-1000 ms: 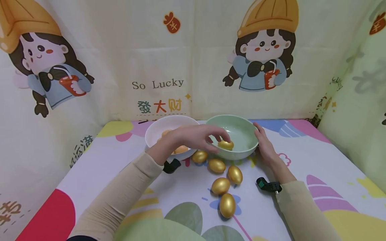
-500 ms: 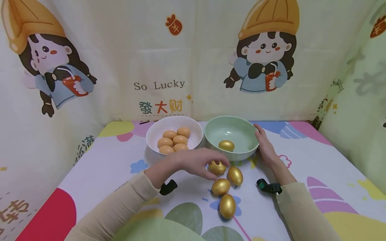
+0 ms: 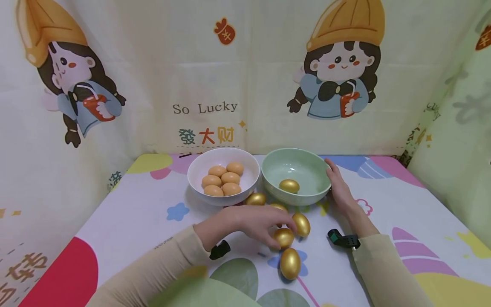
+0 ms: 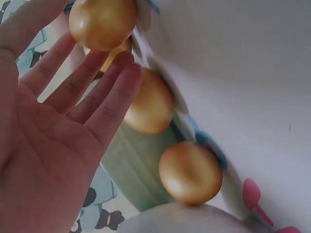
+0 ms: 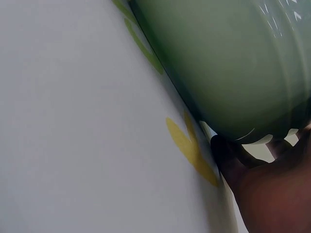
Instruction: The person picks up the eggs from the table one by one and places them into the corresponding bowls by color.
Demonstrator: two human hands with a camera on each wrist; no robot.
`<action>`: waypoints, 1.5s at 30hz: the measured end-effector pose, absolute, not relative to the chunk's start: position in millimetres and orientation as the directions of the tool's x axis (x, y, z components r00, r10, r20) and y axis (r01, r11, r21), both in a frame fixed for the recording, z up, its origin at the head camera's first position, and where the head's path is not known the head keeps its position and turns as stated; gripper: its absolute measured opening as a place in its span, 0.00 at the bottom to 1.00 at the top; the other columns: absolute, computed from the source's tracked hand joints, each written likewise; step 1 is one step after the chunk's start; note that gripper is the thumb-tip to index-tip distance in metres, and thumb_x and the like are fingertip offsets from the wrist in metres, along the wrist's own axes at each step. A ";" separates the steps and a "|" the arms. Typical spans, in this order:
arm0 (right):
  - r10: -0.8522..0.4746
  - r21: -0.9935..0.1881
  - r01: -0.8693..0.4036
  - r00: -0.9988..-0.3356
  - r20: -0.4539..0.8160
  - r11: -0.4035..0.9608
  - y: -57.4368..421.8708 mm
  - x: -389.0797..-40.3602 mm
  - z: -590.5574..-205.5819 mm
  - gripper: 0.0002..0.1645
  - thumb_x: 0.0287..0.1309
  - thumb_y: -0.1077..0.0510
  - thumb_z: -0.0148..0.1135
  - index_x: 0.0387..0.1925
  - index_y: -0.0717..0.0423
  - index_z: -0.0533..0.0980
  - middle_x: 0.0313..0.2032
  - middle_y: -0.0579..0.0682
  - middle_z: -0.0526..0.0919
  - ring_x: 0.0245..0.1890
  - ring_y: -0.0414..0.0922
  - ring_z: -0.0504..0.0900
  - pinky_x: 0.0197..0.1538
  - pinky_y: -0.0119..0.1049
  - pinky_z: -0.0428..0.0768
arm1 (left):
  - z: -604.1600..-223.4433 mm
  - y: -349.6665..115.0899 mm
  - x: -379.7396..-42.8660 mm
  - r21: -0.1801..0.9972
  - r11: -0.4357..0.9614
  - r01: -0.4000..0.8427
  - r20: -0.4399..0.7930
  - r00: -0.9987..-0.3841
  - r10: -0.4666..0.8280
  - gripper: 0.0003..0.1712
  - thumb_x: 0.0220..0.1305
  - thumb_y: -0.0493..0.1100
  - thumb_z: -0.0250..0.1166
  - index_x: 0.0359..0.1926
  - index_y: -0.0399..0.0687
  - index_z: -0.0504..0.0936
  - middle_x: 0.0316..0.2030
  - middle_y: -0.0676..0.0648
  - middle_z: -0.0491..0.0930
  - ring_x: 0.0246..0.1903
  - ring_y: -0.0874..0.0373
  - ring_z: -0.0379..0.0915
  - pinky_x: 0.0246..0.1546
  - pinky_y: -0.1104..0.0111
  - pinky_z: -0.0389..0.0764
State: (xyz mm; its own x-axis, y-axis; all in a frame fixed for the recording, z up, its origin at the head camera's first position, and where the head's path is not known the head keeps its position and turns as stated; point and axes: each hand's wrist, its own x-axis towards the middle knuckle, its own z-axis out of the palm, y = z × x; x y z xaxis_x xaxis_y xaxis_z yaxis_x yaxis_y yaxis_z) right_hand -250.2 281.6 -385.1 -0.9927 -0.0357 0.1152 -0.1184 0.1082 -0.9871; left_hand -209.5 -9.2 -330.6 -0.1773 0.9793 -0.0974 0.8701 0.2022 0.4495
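My left hand (image 3: 258, 221) is low over the gold eggs on the table, its thumb and fingers spread around one gold egg (image 3: 284, 238). In the left wrist view the fingers (image 4: 104, 109) are fairly straight, their tips right beside an egg (image 4: 103, 22). Other gold eggs lie around it: one egg (image 3: 290, 264) nearer the front, another (image 3: 301, 225) to the right, and more behind the hand, partly hidden. My right hand (image 3: 341, 192) rests against the right side of the green bowl (image 3: 318, 196), fingers along its outer wall. Inside that bowl lies a single gold egg (image 3: 289, 186).
A white bowl (image 3: 195, 179) holding several brown eggs (image 3: 231, 178) stands just left of the green one. A patterned cloth (image 3: 145, 226) covers the table, and a printed curtain (image 3: 264, 128) hangs behind it.
My left hand has come back from over the green bowl toward the front, down among the gold eggs, uncovering the brown eggs and the gold egg in the bowl. The right hand keeps its place.
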 end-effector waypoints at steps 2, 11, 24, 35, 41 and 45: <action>-0.034 -0.988 -0.118 -0.993 0.115 0.100 282.7 -249.8 -385.4 0.38 0.80 0.42 0.30 0.81 0.49 0.35 0.79 0.56 0.38 0.76 0.56 0.44 0.75 0.51 0.42 | -332.5 -6.8 -208.2 0.433 0.206 0.878 -0.110 -0.176 0.978 0.26 0.61 0.40 0.73 0.60 0.46 0.78 0.52 0.55 0.77 0.50 0.68 0.68 0.54 0.81 0.65; -0.020 -0.985 -0.115 -0.993 0.113 0.127 285.7 -249.2 -385.8 0.39 0.80 0.40 0.30 0.81 0.49 0.36 0.79 0.56 0.39 0.76 0.55 0.43 0.75 0.50 0.42 | -334.0 -2.4 -203.4 0.376 0.238 0.896 -0.130 -0.203 0.971 0.26 0.60 0.33 0.69 0.60 0.50 0.78 0.52 0.58 0.76 0.51 0.69 0.67 0.58 0.80 0.63; -0.023 -0.990 -0.101 -0.995 0.099 0.100 285.5 -249.4 -387.1 0.36 0.81 0.44 0.28 0.81 0.47 0.34 0.79 0.56 0.40 0.76 0.56 0.45 0.75 0.51 0.43 | -337.7 -2.1 -203.9 0.366 0.242 0.899 -0.124 -0.211 0.970 0.25 0.60 0.35 0.69 0.59 0.51 0.78 0.48 0.58 0.76 0.47 0.68 0.67 0.53 0.80 0.65; -0.023 -0.984 -0.120 -0.993 0.118 0.130 283.8 -249.2 -384.9 0.38 0.80 0.41 0.29 0.81 0.50 0.36 0.79 0.57 0.41 0.76 0.56 0.46 0.75 0.51 0.43 | -326.8 -6.8 -209.7 0.394 0.195 0.898 -0.065 -0.184 0.981 0.24 0.60 0.35 0.71 0.57 0.52 0.78 0.48 0.58 0.76 0.48 0.68 0.69 0.54 0.80 0.66; -0.018 -0.984 -0.112 -0.994 0.110 0.135 282.2 -250.2 -385.5 0.38 0.80 0.42 0.30 0.81 0.49 0.36 0.79 0.56 0.41 0.75 0.57 0.48 0.75 0.52 0.46 | -305.4 -7.3 -219.1 0.464 0.152 0.872 -0.013 -0.165 0.986 0.25 0.59 0.32 0.69 0.57 0.50 0.78 0.47 0.57 0.76 0.44 0.66 0.69 0.47 0.77 0.71; -0.021 -0.985 -0.112 -0.994 0.111 0.131 280.9 -251.1 -385.1 0.37 0.81 0.44 0.28 0.81 0.49 0.35 0.79 0.56 0.40 0.75 0.57 0.49 0.75 0.52 0.47 | -291.8 -6.2 -227.5 0.493 0.161 0.855 0.003 -0.187 0.982 0.24 0.61 0.34 0.69 0.58 0.51 0.78 0.47 0.57 0.76 0.43 0.65 0.70 0.46 0.75 0.74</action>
